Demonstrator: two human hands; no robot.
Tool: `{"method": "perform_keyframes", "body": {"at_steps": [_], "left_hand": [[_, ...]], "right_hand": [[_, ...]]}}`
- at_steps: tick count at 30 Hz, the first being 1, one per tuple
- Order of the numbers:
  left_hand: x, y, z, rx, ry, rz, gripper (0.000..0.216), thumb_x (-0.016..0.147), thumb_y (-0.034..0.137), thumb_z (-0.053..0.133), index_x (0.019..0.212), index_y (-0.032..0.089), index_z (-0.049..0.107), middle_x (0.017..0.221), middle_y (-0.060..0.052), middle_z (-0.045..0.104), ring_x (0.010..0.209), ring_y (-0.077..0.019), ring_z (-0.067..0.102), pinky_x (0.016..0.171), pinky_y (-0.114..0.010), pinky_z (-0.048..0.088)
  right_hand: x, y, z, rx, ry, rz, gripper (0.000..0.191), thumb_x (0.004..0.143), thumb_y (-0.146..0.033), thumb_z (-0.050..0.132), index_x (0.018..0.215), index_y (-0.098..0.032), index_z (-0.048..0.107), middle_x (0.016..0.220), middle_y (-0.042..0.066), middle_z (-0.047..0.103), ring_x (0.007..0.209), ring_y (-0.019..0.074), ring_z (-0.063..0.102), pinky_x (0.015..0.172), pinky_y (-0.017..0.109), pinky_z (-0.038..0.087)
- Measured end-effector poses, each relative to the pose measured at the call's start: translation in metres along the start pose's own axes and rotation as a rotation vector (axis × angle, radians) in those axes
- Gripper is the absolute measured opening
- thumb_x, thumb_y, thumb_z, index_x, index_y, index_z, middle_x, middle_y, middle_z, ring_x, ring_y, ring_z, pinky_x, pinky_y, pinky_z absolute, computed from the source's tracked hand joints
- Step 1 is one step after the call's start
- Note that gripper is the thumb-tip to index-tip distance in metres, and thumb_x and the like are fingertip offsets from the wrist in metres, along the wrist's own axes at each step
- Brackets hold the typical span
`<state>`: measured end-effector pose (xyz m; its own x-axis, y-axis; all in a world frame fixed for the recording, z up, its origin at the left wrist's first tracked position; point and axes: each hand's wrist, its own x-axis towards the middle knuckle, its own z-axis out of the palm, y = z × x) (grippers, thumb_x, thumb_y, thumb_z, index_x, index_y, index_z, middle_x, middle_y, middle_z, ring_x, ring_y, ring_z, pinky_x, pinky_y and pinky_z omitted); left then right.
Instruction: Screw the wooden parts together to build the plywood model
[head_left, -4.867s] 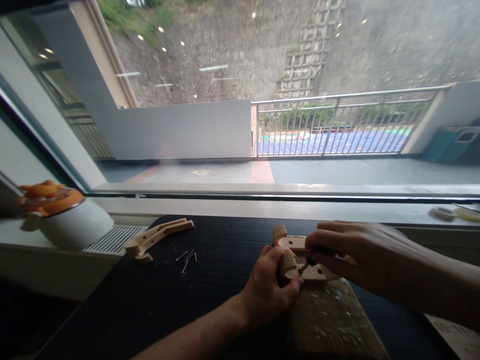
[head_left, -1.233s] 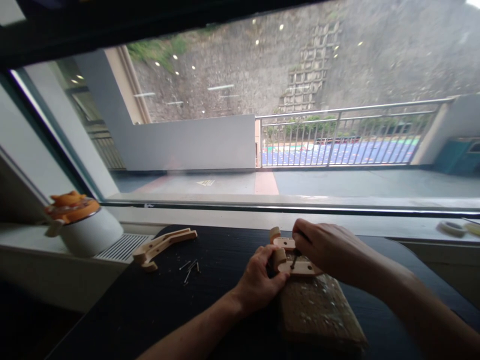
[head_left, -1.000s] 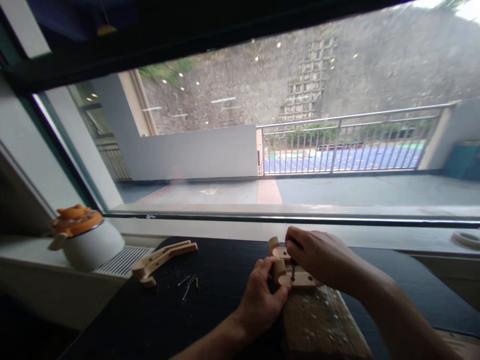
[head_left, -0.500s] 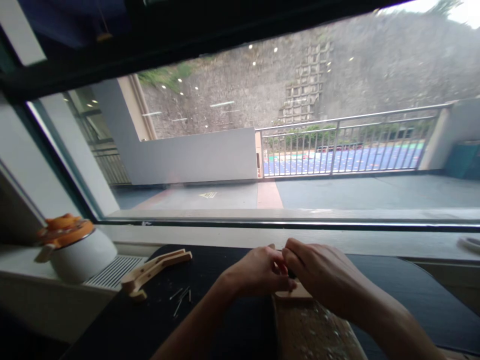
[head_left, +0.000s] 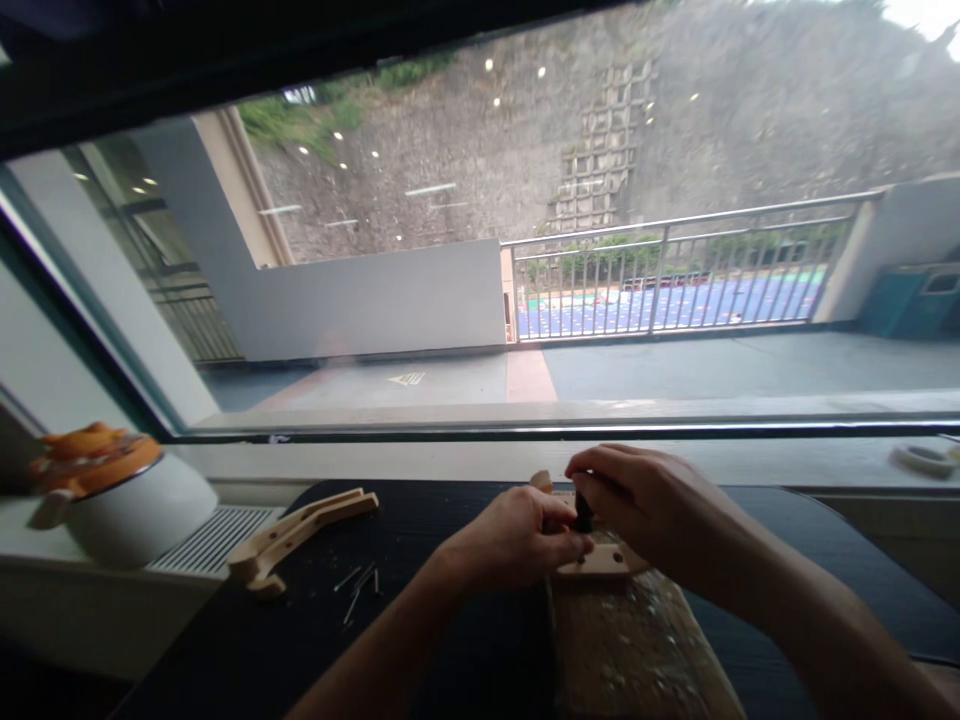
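My right hand [head_left: 645,505] is closed on the top of a small black-handled tool [head_left: 583,512], held upright; its lower end is hidden, so its exact kind does not show. Beside it my left hand [head_left: 514,535] is pinched, thumb and finger together at the tool's lower end, and what they hold is hidden. Under the fingers lies a pale wooden piece [head_left: 604,563] with round dark holes. It rests on a worn, speckled wooden board [head_left: 634,645]. Off to the left lie a jointed pale wooden part [head_left: 304,535] and several thin metal screws or nails [head_left: 361,590].
A black table [head_left: 465,660] stands against the window sill [head_left: 420,458]. On the left sill sits a white pot [head_left: 142,510] with an orange lid, beside a slatted vent [head_left: 214,535]. A roll of tape [head_left: 924,460] lies on the right sill.
My right hand has lifted a little, and more of the black handle and the holed wooden piece shows. The view has shifted slightly. My left hand keeps its pinch.
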<state>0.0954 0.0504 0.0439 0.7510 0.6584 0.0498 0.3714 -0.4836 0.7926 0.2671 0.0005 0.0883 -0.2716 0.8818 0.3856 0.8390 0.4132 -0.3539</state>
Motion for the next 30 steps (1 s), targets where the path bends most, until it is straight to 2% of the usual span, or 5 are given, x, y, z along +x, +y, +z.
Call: {"method": "perform_keyframes", "body": {"at_steps": [4,17,20,24,30], "left_hand": [[0.002,-0.003,0.005,-0.100,0.022,-0.023,0.028,0.080,0.041,0.057,0.081,0.013,0.061,0.062,0.004,0.044,0.056,-0.0083,0.037,0.052,-0.021,0.029],[0.004,-0.002,0.010,-0.128,0.030,0.017,0.031,0.084,0.042,0.050,0.079,0.013,0.059,0.060,0.004,0.039,0.055,-0.0078,0.033,0.049,-0.021,0.025],[0.004,-0.002,0.009,-0.122,0.019,0.018,0.030,0.084,0.040,0.052,0.077,0.012,0.059,0.060,0.005,0.039,0.056,-0.0077,0.032,0.049,-0.020,0.025],[0.003,0.001,0.005,-0.169,-0.031,0.020,0.026,0.083,0.036,0.052,0.077,0.012,0.059,0.061,0.004,0.040,0.057,-0.0074,0.032,0.050,-0.020,0.025],[0.001,0.005,0.004,-0.194,-0.028,0.003,0.026,0.082,0.036,0.053,0.074,0.012,0.057,0.061,0.005,0.040,0.057,-0.0070,0.031,0.051,-0.019,0.026]], "right_hand": [[0.001,0.000,0.002,0.058,-0.019,-0.017,0.019,0.088,-0.024,0.043,0.082,-0.023,0.061,0.069,-0.002,0.062,0.061,0.0132,0.053,0.055,0.024,0.030],[0.006,0.003,0.003,-0.049,0.052,0.171,0.021,0.084,-0.038,0.051,0.072,-0.021,0.058,0.054,-0.003,0.058,0.051,0.0130,0.049,0.049,0.024,0.028],[0.001,0.003,0.000,-0.012,0.025,0.128,0.019,0.085,-0.037,0.051,0.079,-0.022,0.061,0.060,-0.002,0.061,0.055,0.0136,0.051,0.050,0.024,0.030],[-0.005,0.002,-0.004,0.133,-0.008,-0.018,0.020,0.086,-0.022,0.047,0.095,-0.027,0.065,0.081,-0.002,0.067,0.070,0.0129,0.058,0.059,0.022,0.036],[-0.003,0.003,-0.005,0.159,-0.008,-0.026,0.019,0.084,-0.019,0.049,0.089,-0.022,0.067,0.074,-0.002,0.067,0.065,0.0120,0.058,0.057,0.022,0.037]]}}
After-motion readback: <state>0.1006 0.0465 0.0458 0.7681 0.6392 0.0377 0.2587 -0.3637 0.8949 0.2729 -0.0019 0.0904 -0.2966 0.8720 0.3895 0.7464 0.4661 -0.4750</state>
